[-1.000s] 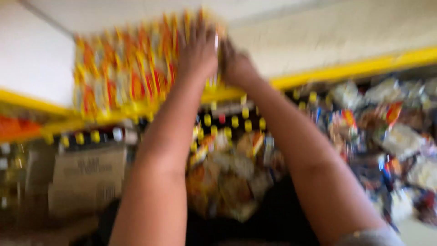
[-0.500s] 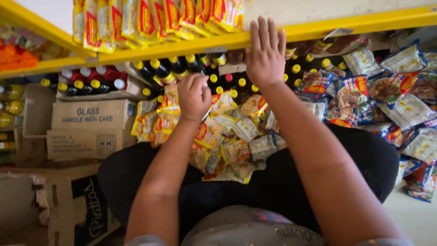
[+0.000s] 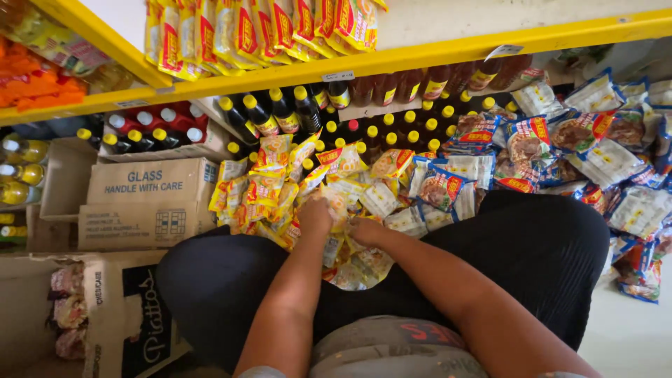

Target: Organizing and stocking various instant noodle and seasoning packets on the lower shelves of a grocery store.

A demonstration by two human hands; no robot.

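Observation:
A heap of yellow and orange snack packets (image 3: 273, 182) lies on the floor between my knees. My left hand (image 3: 315, 215) is down in the heap, fingers curled around a packet. My right hand (image 3: 364, 231) is right beside it, almost touching, with its fingers closed on packets too; the fingertips of both are hidden among the wrappers. Above, a row of the same yellow packets (image 3: 266, 31) stands on the yellow shelf (image 3: 420, 57).
Dark bottles with yellow caps (image 3: 280, 112) stand under the shelf behind the heap. Cardboard boxes (image 3: 150, 185) sit at the left, another open box (image 3: 133, 315) by my left knee. Blue and white packets (image 3: 560, 140) spread across the right.
My right hand has come down from the shelf edge into the heap. My left hand has sunk lower into the packets. The two hands are now side by side.

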